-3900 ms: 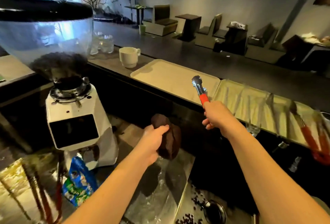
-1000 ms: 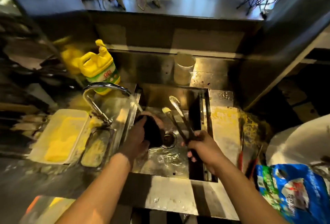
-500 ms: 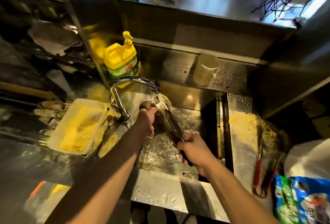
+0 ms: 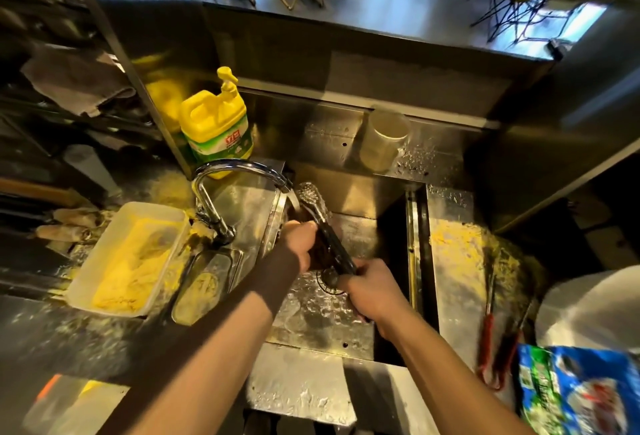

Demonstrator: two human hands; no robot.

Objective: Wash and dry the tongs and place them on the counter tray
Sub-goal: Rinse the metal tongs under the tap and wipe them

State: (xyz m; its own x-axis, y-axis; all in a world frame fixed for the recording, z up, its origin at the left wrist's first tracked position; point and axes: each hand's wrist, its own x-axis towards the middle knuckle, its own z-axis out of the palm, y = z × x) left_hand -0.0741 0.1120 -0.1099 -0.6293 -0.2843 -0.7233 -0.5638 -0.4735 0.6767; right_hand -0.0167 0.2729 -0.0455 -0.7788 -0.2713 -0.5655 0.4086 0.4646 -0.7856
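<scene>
Metal tongs (image 4: 313, 200) slant over the steel sink (image 4: 414, 226), their tips up under the running faucet (image 4: 239, 171). My right hand (image 4: 372, 291) grips the handle end at the lower right. My left hand (image 4: 299, 244) holds a dark cloth (image 4: 317, 254) wrapped against the middle of the tongs. Water runs from the spout over the tips. The handle is hidden inside my right hand.
A yellow dish-soap jug (image 4: 216, 123) stands behind the faucet, a pale cup (image 4: 382, 140) on the ledge behind the sink. A white tub (image 4: 128, 258) sits at the left. Red-handled tongs (image 4: 488, 323) lie on the right drainboard near a blue packet (image 4: 581, 393).
Since 3.9 s ago I turned from the counter trays to the sink. In the last second the tongs rose under the water stream and my left hand closed the cloth round them.
</scene>
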